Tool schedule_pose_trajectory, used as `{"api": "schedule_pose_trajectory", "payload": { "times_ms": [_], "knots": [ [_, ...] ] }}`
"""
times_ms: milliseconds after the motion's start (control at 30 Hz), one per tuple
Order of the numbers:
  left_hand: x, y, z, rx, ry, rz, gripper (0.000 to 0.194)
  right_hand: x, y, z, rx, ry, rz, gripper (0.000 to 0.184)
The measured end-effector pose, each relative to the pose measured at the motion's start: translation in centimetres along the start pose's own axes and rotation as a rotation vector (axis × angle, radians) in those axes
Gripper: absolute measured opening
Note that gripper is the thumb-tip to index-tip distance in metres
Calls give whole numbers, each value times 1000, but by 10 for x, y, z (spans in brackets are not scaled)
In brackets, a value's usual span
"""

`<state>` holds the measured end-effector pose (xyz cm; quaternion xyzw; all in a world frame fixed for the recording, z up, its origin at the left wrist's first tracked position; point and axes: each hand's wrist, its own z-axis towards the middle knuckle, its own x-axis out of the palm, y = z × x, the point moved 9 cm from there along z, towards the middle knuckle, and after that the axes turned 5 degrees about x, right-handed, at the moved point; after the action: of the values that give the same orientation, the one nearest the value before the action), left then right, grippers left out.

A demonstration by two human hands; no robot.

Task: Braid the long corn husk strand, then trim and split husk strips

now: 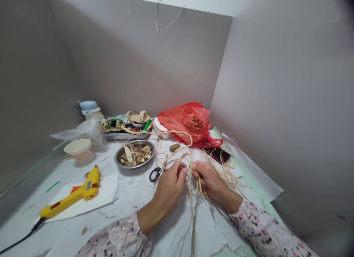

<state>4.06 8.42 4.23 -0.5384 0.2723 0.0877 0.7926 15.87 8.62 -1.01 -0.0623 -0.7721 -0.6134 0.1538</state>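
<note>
Pale floral-print sleeves (pixel 118 236) lay nearest me. My right hand (pixel 211 180) pinched flat, straw-coloured strands (pixel 199 187) between thumb and fingers; my left hand (pixel 170 183) curled just beside them, though I couldn't tell whether its grip held any. Beyond my hands, a thin braided straw cord (pixel 191 139) curved over the white-covered tabletop (pixel 131 192), its plait already formed, while the strands below my fingers hung loose and unbraided.

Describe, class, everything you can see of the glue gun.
The glue gun looks like yellow plastic, with a small label and a dark red patch on its handle. It lies on its side on white paper, nozzle pointing away from the person. A black cord leaves the handle's end. Neither left hand nor right hand touches it.
</note>
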Motion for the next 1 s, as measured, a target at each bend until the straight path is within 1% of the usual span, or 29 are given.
{"api": "schedule_pose_trajectory", "payload": {
  "times_ms": [100, 167, 333, 467, 533, 600, 667, 733, 767, 833, 933, 1000],
  "knots": [
    [23, 7, -1, -16, 145, -173, 26, 3, -3, 1, -19, 26, 19, 28],
    [32, 12, 0, -35, 210, -254, 20, 3, -4, 2, -24, 32, -4, 28],
    [34, 30, 1, -171, 229, -293, 14, -1, -4, 2, -39, -2, -132, 26],
    [46, 36, -5, -305, 268, -521, 6, 4, -5, 1, -31, 36, -154, 25],
    [50, 37, -8, -364, 292, -605, 15, 6, -4, 0, -27, 44, -156, 24],
    [51, 35, -10, -392, 318, -638, 27, 8, -3, -1, -27, 52, -162, 21],
    [49, 31, -10, -378, 357, -635, 37, 8, -2, -2, -28, 51, -183, 17],
    [48, 28, -9, -361, 397, -647, 41, 9, -1, -2, -41, 50, -213, 16],
    [48, 29, -9, -360, 403, -655, 42, 9, -1, -2, -59, 52, -231, 16],
    [45, 33, -6, -372, 371, -654, 40, 8, 3, -2, -129, 30, -300, 16],
    [41, 43, -3, -384, 287, -610, 37, 5, 15, -5, -279, -62, -493, 18],
    [39, 48, -1, -382, 243, -564, 35, 4, 17, -7, -307, -103, -612, 20]
  ]
}}
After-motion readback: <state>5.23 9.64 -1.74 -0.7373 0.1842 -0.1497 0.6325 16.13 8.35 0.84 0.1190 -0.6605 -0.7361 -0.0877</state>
